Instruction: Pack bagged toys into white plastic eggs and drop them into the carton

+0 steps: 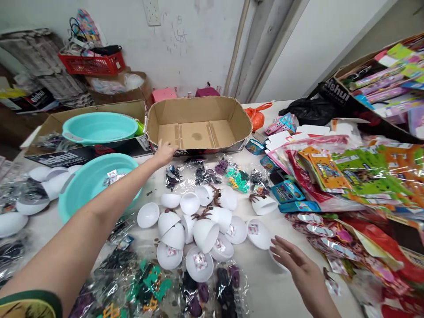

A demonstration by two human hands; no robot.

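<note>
My left hand reaches far forward, its fingers closed over the front wall of a long cardboard box, near the left corner. My right hand hovers low on the right with fingers stretched out. Partly behind those fingers is a white plastic half-shell; I cannot tell whether they touch. Another half-shell with a small printed packet in it lies just beyond. Several more white half-shells are heaped in the middle, some with brown hand-shaped toys at their rims.
Bagged small toys cover the near table, and more bags lie before the box. Turquoise basins stand at the left. Colourful printed packs and blue packets crowd the right, below a large box of goods.
</note>
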